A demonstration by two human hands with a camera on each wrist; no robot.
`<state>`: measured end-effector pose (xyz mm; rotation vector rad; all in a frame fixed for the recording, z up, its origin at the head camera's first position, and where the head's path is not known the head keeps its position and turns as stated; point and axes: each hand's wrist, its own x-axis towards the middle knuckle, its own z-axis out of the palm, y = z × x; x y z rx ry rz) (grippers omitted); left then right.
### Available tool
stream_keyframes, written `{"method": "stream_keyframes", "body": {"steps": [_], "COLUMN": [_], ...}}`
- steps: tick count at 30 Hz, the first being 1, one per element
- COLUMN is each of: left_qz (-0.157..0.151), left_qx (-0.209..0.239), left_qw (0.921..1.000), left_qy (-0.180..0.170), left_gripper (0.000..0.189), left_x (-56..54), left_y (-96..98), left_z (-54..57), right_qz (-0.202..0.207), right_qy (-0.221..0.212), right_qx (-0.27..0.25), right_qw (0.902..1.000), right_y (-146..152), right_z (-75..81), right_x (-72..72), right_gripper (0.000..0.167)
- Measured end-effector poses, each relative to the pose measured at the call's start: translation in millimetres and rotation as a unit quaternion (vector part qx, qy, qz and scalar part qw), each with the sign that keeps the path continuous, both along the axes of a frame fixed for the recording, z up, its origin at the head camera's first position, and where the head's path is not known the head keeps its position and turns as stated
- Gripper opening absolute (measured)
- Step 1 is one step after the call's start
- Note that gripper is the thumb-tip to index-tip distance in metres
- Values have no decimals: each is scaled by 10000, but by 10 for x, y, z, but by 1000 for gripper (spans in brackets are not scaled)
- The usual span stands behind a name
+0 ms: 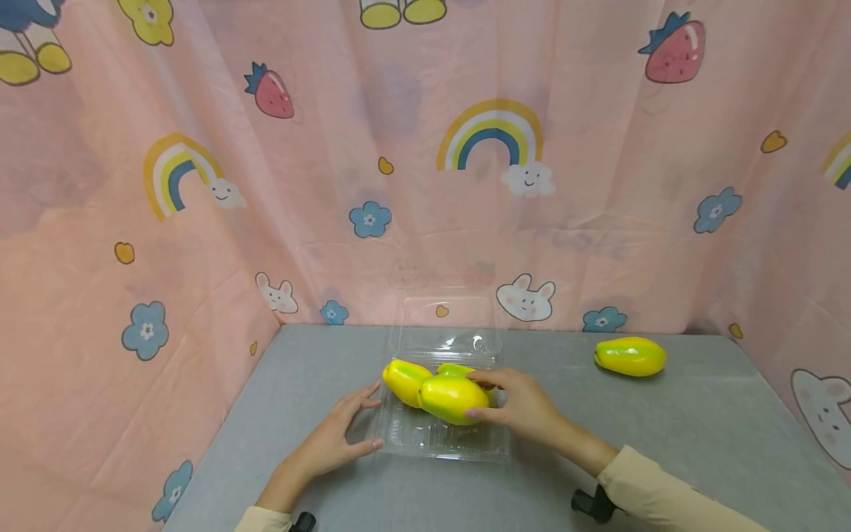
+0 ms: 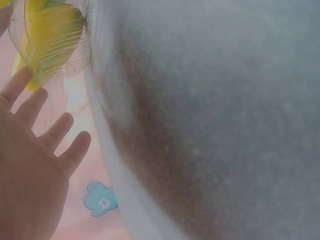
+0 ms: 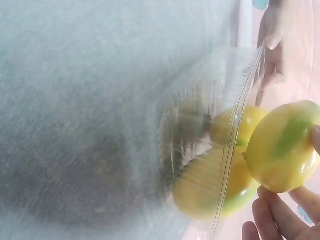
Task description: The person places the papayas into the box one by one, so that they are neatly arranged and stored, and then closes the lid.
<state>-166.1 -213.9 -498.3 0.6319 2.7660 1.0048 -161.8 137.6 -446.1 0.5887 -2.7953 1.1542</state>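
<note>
A clear plastic clamshell box [image 1: 442, 440] lies on the table with its lid [image 1: 447, 325] raised at the back. My right hand [image 1: 525, 403] grips a glossy yellow-green papaya [image 1: 452, 399] between thumb and fingers, above the box. In the right wrist view this papaya [image 3: 282, 147] shows over the box's rim. Two other papayas are inside: one at the left [image 1: 405, 380], and one behind the held fruit, a green-topped papaya [image 1: 455, 369] that is partly hidden. Beside the box's left wall, my left hand [image 1: 332, 432] has its fingers spread, fingertips right at the rim.
Another papaya [image 1: 630, 357] lies alone on the grey table [image 1: 598, 443] at the back right. A pink patterned curtain [image 1: 425, 251] hangs behind the table and along its sides. A dark wrist device [image 1: 594, 504] sits near the right sleeve.
</note>
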Motion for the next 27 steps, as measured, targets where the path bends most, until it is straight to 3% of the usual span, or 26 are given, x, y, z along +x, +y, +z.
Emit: {"method": "stream_keyframes", "body": {"steps": [27], "left_qz": [-46], "left_qx": [140], "left_qw": [9999], "left_qy": [80], "left_gripper": [68], "left_x": [-20], "left_y": [6], "left_z": [-7], "right_qz": [301], "right_qy": [-744], "right_qx": [-445], "right_qw": [9958], "right_y": [-392], "right_z": [-72], "right_x": [-22], "right_gripper": [62]}}
